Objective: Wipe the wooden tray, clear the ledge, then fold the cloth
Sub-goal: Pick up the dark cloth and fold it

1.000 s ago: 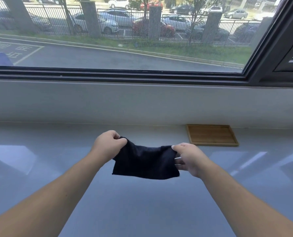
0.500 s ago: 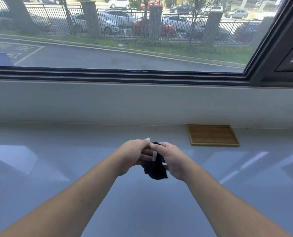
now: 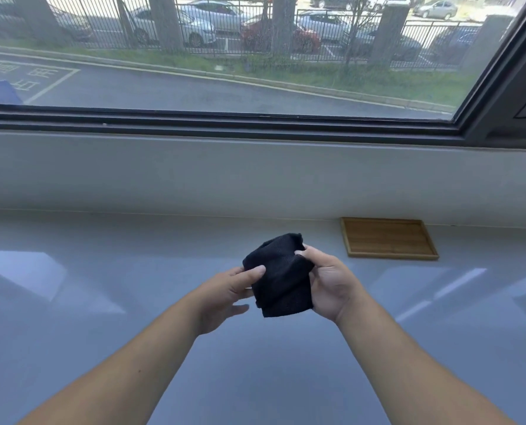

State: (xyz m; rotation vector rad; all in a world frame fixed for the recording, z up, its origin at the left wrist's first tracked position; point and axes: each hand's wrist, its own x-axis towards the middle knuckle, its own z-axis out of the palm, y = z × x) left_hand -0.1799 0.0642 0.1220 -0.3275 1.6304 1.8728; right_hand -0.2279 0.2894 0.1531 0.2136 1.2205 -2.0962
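A black cloth [image 3: 278, 276], folded into a small thick bundle, hangs in the air above the grey ledge [image 3: 133, 302]. My right hand [image 3: 329, 283] grips its right side, thumb over the top edge. My left hand [image 3: 232, 291] touches the cloth's left edge with thumb and fingertips, the other fingers spread below. A flat wooden tray [image 3: 388, 238] lies on the ledge against the wall, behind and to the right of my hands, with nothing on it.
A pale wall [image 3: 255, 176] rises behind the ledge up to a dark window frame [image 3: 224, 121]. A slanted frame post [image 3: 506, 81] stands at the upper right. Bright window reflections lie across the glossy ledge.
The cloth was stretched wide between both hands, then the hands came together. Now it is a compact folded bundle held mostly by the right hand, the left resting at its edge.
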